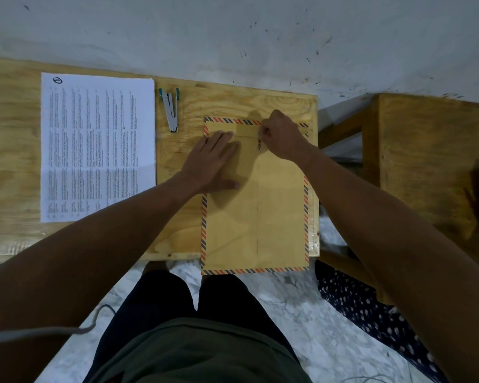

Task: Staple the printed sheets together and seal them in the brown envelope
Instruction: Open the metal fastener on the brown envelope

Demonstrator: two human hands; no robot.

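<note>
A brown envelope (pixel 277 217) with a red-and-blue striped border lies on the right part of the wooden table (pixel 11 150), its near end hanging over the table's front edge. My left hand (pixel 213 161) rests flat, fingers spread, on the envelope's upper left. At the top middle, my right hand (pixel 284 136) has its fingers pinched on the envelope's string clasp (pixel 259 143). The printed sheets (pixel 97 147) lie flat on the left of the table. A silver stapler (pixel 170 109) with teal ends sits between the sheets and the envelope, at the back.
A white wall (pixel 233 37) runs behind the table. A second wooden table (pixel 432 150) stands to the right across a narrow gap. A dark dotted cloth (pixel 365 305) lies on the marble floor, lower right. A grey cable (pixel 53 331) crosses the lower left.
</note>
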